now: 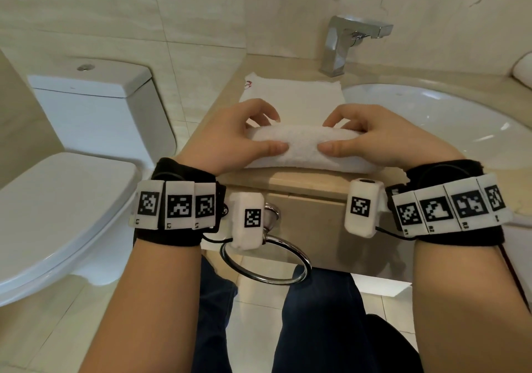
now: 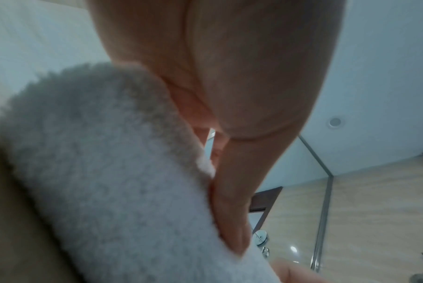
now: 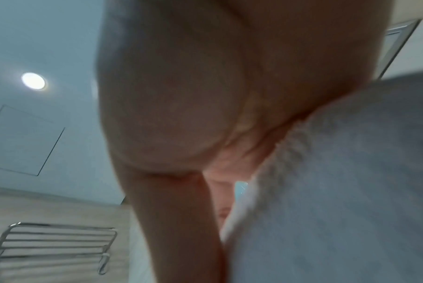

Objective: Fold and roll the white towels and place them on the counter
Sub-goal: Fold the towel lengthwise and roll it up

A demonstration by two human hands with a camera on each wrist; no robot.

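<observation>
From my head camera, my left hand (image 1: 230, 139) and right hand (image 1: 374, 139) curl around the two ends of the white towel (image 1: 305, 148), thumbs on its near side, fingers over the top. Its rolled part lies on the tabletop (image 1: 288, 177) near the front edge, the flat rest stretching toward twelve o'clock; the sink (image 1: 449, 119) is at two o'clock.

Left wrist: my thumb (image 2: 232, 210) presses into the roll.

Right wrist: blurred, palm against towel.
</observation>
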